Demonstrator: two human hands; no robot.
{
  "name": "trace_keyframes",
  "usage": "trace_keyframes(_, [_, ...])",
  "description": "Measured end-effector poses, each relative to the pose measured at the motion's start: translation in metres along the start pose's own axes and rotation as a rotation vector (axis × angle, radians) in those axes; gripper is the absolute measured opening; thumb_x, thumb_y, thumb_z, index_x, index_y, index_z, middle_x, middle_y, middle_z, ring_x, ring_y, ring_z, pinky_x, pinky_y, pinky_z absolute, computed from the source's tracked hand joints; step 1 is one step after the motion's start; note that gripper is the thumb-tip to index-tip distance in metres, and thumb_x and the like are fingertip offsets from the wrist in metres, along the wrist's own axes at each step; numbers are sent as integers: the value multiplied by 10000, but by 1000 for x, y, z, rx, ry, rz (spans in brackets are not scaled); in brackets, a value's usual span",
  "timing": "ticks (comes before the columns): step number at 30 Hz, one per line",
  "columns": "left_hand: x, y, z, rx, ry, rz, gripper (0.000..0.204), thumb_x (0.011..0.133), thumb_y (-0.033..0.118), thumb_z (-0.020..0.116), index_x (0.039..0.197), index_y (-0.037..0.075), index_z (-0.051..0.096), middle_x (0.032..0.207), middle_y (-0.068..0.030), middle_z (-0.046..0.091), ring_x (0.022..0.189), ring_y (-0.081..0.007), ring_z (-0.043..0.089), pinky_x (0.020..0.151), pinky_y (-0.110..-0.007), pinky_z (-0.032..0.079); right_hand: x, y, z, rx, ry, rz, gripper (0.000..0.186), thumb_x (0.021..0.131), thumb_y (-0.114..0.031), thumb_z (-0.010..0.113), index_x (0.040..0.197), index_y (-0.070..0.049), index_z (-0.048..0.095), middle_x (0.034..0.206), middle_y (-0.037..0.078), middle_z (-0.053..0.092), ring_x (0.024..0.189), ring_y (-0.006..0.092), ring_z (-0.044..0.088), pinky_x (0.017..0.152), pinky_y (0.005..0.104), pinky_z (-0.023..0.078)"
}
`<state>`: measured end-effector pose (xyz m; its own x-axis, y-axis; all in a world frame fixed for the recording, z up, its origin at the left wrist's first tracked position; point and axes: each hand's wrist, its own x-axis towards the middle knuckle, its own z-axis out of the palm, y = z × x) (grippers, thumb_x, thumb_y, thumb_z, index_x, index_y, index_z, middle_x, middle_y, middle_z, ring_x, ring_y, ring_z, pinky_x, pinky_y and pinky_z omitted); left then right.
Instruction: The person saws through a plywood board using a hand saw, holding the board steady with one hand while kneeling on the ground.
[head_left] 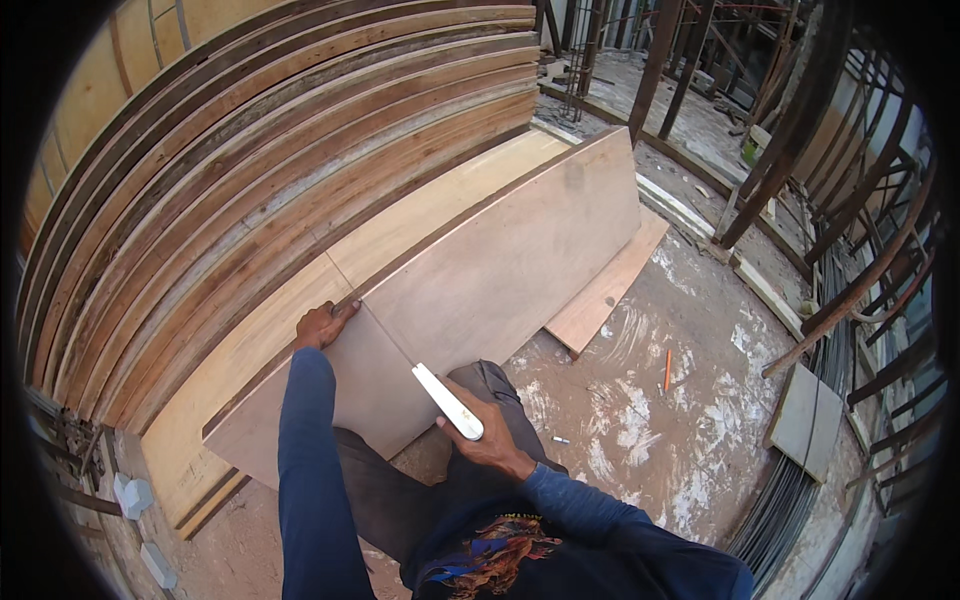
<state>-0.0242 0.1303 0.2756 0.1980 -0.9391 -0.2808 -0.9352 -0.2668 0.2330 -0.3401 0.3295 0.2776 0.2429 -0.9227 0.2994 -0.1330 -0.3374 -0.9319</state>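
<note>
The right hand (487, 432) is gripping a white tapered tool (447, 402), pointing towards 11 o'clock. The wooden panel (510, 240) is lying at 12 o'clock from that grip, its long axis running 8 to 2. At 10 o'clock, the left hand (322, 326) is nearer, touching its edge; I cannot tell whether it is clasping.

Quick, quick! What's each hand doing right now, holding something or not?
Left hand: on the wooden panel's edge; can't tell if it's gripping.
Right hand: closed, holding a white tool.
</note>
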Motion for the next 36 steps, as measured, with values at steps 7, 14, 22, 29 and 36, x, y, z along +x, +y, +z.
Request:
trace_keyframes(7, [5,3,8,-38,80,1,958,824,824,448,1324,25,619,1281,-227,652,1217,-370,607,1031,-459,467,-8,2,-3,31,-65,106,610,913,-122,679,1479,-55,460,1439,185,553,1282,310,585,1044,351,470])
trace_keyframes(14, [-9,-9,11,-19,83,-27,1010,831,833,429,1348,-25,557,1249,-269,652,1199,-383,617,1030,-463,474,-14,-2,16,10,27,-116,612,915,-127,690,1470,-19,457,1306,222,637,1144,325,673,946,365,521])
trace_keyframes(22, [-5,-2,15,-98,65,77,918,896,777,389,1307,-27,551,1191,-260,671,1160,-385,626,977,-489,474,-30,2,-9,79,120,94,587,856,-9,660,1421,40,504,1260,232,665,1143,272,671,968,346,512])
trace_keyframes(29, [-12,-1,11,-79,52,28,935,879,799,382,1299,-11,586,1231,-240,666,1184,-370,619,1007,-477,460,-47,12,-20,42,47,143,584,850,-15,668,1411,40,516,1292,229,650,1176,279,656,989,360,506])
trace_keyframes(36, [-3,4,11,-65,86,-40,947,836,828,418,1320,36,606,1246,-189,681,1195,-326,632,1020,-448,469,-64,7,-36,-51,51,-37,579,848,-16,682,1403,43,524,1243,218,680,1102,258,699,934,339,538])
